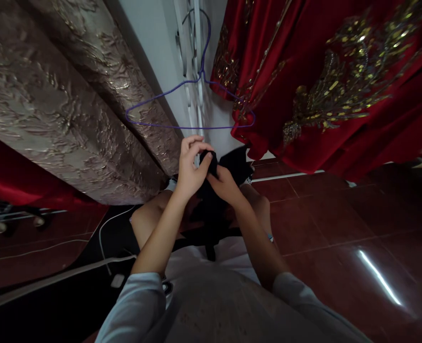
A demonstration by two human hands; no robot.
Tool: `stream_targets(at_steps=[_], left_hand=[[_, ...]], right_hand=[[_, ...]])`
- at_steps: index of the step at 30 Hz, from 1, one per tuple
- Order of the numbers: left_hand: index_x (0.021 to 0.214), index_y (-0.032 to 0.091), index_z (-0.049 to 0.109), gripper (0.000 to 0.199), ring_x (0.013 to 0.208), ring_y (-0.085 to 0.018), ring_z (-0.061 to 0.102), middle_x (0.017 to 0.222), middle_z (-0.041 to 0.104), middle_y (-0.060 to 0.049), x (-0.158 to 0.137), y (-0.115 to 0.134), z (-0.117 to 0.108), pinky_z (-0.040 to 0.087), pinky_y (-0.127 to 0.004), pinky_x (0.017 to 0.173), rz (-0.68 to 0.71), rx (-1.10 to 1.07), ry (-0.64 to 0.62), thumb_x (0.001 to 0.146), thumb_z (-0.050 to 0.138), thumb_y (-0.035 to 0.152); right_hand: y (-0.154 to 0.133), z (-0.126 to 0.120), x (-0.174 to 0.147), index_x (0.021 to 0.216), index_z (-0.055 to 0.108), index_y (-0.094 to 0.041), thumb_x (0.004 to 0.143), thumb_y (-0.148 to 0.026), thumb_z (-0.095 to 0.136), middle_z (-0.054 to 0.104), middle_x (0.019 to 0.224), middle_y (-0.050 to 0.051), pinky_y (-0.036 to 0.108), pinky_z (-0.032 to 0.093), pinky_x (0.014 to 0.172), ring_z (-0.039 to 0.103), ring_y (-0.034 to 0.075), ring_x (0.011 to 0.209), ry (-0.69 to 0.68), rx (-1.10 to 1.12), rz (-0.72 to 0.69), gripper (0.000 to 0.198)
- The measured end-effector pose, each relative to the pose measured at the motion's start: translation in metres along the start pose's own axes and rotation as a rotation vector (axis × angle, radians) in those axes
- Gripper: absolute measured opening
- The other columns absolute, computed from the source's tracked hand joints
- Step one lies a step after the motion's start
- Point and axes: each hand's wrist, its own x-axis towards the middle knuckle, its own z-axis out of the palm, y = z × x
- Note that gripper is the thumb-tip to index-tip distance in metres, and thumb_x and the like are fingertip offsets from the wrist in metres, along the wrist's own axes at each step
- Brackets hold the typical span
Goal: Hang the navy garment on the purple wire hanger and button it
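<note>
Both hands meet over my lap at a piece of black cloth [211, 202], whose exact kind I cannot make out. My left hand [192, 169] pinches a bunched end of it between thumb and fingers, the other fingers curled above. Just to the right and slightly lower, my right hand [227, 185] grips the same cloth, its fingertips partly hidden by the fabric. Part of the cloth spreads out beyond the right hand, and the rest hangs down between my knees. Directly ahead, a purple hanger [191, 127] hangs with nothing on it.
A shiny beige textured fabric [89, 119] hangs on the left. Red cloth with gold sequins [325, 105] hangs on the right. White metal bars [196, 52] stand ahead. A white cable [102, 238] runs at my left, over red floor tiles [314, 219].
</note>
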Motion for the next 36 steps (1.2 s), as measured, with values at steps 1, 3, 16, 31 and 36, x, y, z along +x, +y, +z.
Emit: stream_targets(at_steps=[1, 3, 16, 31, 36], left_hand=[[0.099, 0.019, 0.075, 0.022, 0.123, -0.028, 0.059, 0.121, 0.064, -0.010, -0.002, -0.002, -0.005, 0.048, -0.033, 0.105, -0.015, 0.000, -0.025, 0.087, 0.082, 0.036], [0.108, 0.020, 0.074, 0.027, 0.117, -0.029, 0.063, 0.119, 0.068, -0.010, -0.009, -0.011, -0.021, 0.052, -0.033, 0.099, -0.142, -0.029, -0.127, 0.089, 0.079, 0.038], [0.095, 0.016, 0.067, 0.025, 0.081, -0.024, 0.068, 0.089, 0.071, -0.007, -0.036, -0.044, -0.144, 0.049, -0.032, 0.077, -0.221, 0.786, -0.727, 0.102, 0.054, 0.037], [0.080, 0.019, 0.061, 0.020, 0.107, -0.032, 0.063, 0.089, 0.069, -0.011, -0.006, -0.032, -0.171, 0.040, -0.056, 0.107, 0.204, 1.196, -0.555, 0.088, 0.044, 0.013], [0.103, 0.021, 0.067, 0.028, 0.133, -0.035, 0.054, 0.122, 0.073, -0.006, 0.027, -0.015, -0.171, 0.032, -0.064, 0.113, 0.207, 1.135, -0.283, 0.088, 0.048, 0.008]], right_hand=[[-0.009, -0.001, 0.003, 0.083, 0.062, -0.018, 0.089, -0.035, 0.057, 0.063, 0.080, 0.001, 0.028, 0.049, 0.069, 0.058, 0.018, 0.076, -0.056, 0.013, 0.042, 0.019], [-0.022, -0.008, 0.012, 0.070, 0.057, -0.019, 0.086, -0.033, 0.054, 0.054, 0.066, 0.000, 0.026, 0.042, 0.056, 0.051, 0.015, 0.063, -0.130, 0.017, 0.092, 0.022], [0.048, -0.043, 0.147, 0.072, 0.054, -0.021, 0.095, -0.048, 0.052, 0.054, 0.070, 0.003, 0.042, 0.059, 0.085, 0.064, 0.025, 0.089, 0.318, -0.114, -0.084, 0.035], [0.021, -0.076, 0.122, 0.058, 0.036, -0.021, 0.090, -0.024, 0.063, 0.034, 0.059, -0.003, 0.027, 0.035, 0.054, 0.037, 0.011, 0.055, 0.318, -0.330, -0.142, 0.042], [-0.006, -0.097, 0.089, 0.056, 0.033, -0.020, 0.085, -0.021, 0.063, 0.029, 0.058, -0.003, 0.028, 0.020, 0.052, 0.028, 0.009, 0.054, 0.341, -0.428, -0.194, 0.042]])
